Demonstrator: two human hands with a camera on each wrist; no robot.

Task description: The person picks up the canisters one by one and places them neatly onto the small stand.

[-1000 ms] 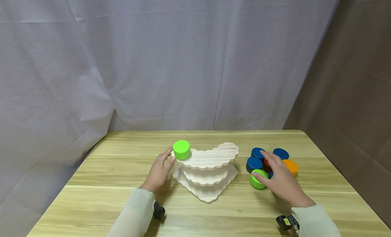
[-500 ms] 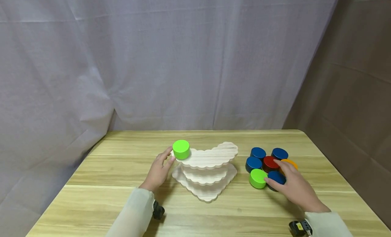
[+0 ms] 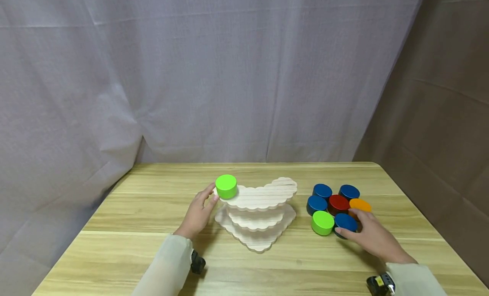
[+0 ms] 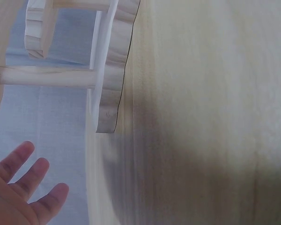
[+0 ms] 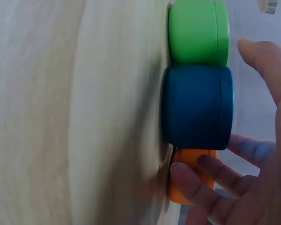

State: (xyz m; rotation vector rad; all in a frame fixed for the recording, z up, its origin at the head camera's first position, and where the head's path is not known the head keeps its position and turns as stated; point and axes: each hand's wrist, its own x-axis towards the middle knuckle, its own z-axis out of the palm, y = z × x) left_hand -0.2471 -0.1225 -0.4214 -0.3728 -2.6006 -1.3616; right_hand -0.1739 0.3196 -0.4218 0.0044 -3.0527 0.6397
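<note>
A tiered wooden stand (image 3: 261, 198) with scalloped edges stands mid-table, a green round tin (image 3: 226, 186) on the left end of its top tier. My left hand (image 3: 196, 213) is at that end, thumb and index fingertips right at the tier's edge beside the tin; the left wrist view shows its other fingers spread, clear of the stand. My right hand (image 3: 376, 236) reaches around the near blue tin (image 5: 196, 107), its fingers spread. Its thumb is apart from the tin in the right wrist view, and its fingertips overlap the orange tin (image 5: 191, 161) behind.
A second green tin (image 3: 322, 223) touches the blue one's left side. Behind them are a red tin (image 3: 338, 205) and several more blue tins (image 3: 317, 205). A grey curtain (image 3: 244, 75) hangs behind the wooden table (image 3: 282, 275), with a brown cloth (image 3: 439, 118) at right.
My right hand has moved right and towards me, from over the second green and red tins to the near blue tin. The left hand and stand keep their place.
</note>
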